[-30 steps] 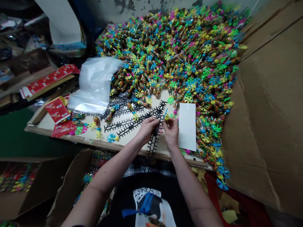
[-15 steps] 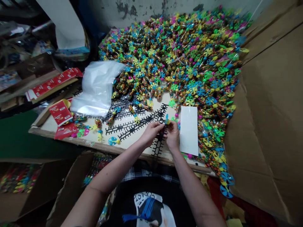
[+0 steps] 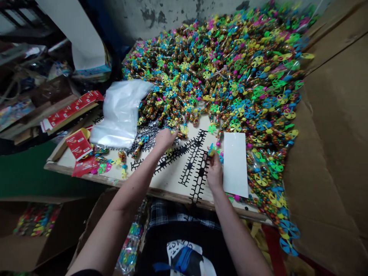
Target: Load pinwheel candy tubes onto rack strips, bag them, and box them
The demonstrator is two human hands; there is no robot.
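My right hand (image 3: 215,170) is closed around a small toy with a blue and yellow top (image 3: 211,149); the rest of it is hidden in the fingers. Against these fingers lies a black toothed plastic strip (image 3: 199,180), reaching down toward the table's front edge. Farther left, my left hand (image 3: 165,138) is stretched out with its fingertips pinched at a candy-filled toy (image 3: 182,135) at the front of the heap. Its wrist passes over another black strip (image 3: 175,155) and a yellow wheel (image 3: 168,152).
A large heap of candy-filled toys with coloured wheels (image 3: 218,69) covers the back and right. Beside my right hand lies a white card (image 3: 235,165). Clear plastic bags (image 3: 119,111) and red cards (image 3: 79,145) are on the left. A cardboard sheet (image 3: 330,153) stands at right.
My left hand has left the black strip and moved up and left to the front of the heap. My right hand stays by the strip, with the small toy in its fingers.
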